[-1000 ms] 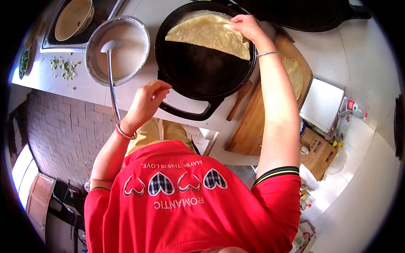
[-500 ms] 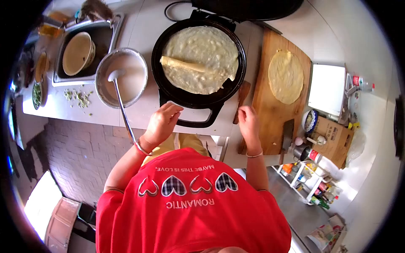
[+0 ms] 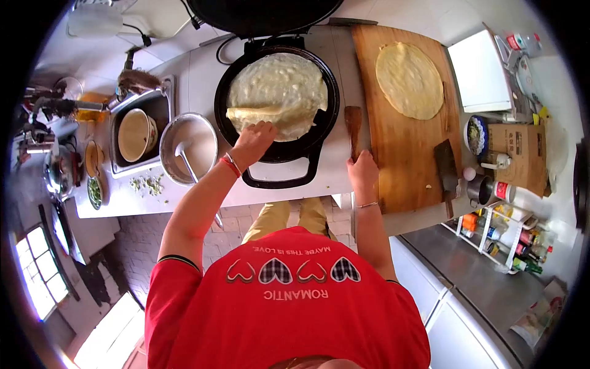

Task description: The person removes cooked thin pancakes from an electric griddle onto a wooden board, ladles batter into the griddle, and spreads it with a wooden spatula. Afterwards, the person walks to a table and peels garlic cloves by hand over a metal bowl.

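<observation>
A pale flatbread (image 3: 279,86) lies in the round black pan (image 3: 334,101), its near part folded into a raised strip. My left hand (image 3: 258,138) reaches over the pan's near left edge, fingers bent down at the flatbread's near edge; what the fingertips pinch is hidden. To the right of the pan, my right hand (image 3: 362,169) is closed around the handle end of a wooden spatula (image 3: 353,123), whose blade points away from me on the counter. Another round flatbread (image 3: 410,80) lies flat on the wooden board (image 3: 399,166).
Left of the pan stands a metal bowl (image 3: 206,138) of batter with a ladle (image 3: 182,150). Beyond it are a sink (image 3: 169,104) and chopped greens (image 3: 147,184). A cleaver (image 3: 445,166) lies on the board. The pan's raised lid (image 3: 264,15) is behind it.
The flatbread, earlier lifted by my right hand, now lies in the pan. My left hand has moved onto its near edge, and my right hand has taken hold of the spatula.
</observation>
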The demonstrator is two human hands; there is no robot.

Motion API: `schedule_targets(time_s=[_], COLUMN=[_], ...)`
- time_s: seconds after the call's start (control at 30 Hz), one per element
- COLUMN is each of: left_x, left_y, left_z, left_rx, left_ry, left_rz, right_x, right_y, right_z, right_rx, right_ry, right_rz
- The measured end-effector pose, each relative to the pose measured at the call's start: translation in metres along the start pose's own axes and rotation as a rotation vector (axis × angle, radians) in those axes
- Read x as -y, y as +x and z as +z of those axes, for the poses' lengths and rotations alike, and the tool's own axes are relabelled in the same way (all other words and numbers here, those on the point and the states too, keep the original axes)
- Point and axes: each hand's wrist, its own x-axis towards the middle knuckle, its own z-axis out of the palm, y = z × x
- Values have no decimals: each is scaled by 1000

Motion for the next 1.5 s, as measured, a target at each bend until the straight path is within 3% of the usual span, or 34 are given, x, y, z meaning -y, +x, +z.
schedule_targets(time_s=[0.07,0.13,0.17,0.27,0.37,0.4,0.47,0.53,0.67,0.73,0.8,0.93,1.0,1.07,1.13,1.23,1.37,1.47,1.5], left_x=[0,-5,-4,13,33,39,45,45,35,31,29,22,13,1,-5,-14,-26,-35,-41], left_y=[5,12,15,27,41,44,48,48,35,29,22,3,-16,-36,-42,-24,25,27,25], left_z=[-2,-14,-18,-44,-62,-66,-70,-76,-73,-68,-66,-37,-40,-33,-18,-12,-69,-65,-69], left_rx=[31,79,-7,-12,5,22,7,32,-3,-42,-104,-341,-331,-314,-245,-303,-354,-395,-381], left_ry=[-50,-163,-234,-614,-767,-815,-840,-850,-876,-880,-953,-1117,-1467,-1749,-2234,-2603,-2739,-2854,-2877], left_rz=[-33,-135,-175,-292,-320,-316,-297,-294,-249,-236,-282,-578,-864,-880,-843,-657,-282,-304,-146], right_x=[-4,-24,-31,-13,17,25,53,79,136,167,171,172,178,183,186,190,176,157,150], right_y=[2,1,-3,-49,-89,-96,-99,-80,-13,7,20,16,2,-13,-26,-47,-65,-73,-76], right_z=[2,18,24,-45,-95,-89,-84,-61,-14,-12,-11,-33,-60,-83,-106,-144,-185,-194,-193], right_rx=[35,-28,-58,170,479,460,731,809,719,364,360,331,334,372,408,427,457,431,395], right_ry=[48,287,403,1181,1305,1232,1489,1577,1697,1654,1766,1821,1814,1810,1849,1896,1986,2042,2057], right_rz=[16,-5,-18,114,186,-88,202,170,63,278,255,136,45,-8,-81,-121,-203,-208,-197])
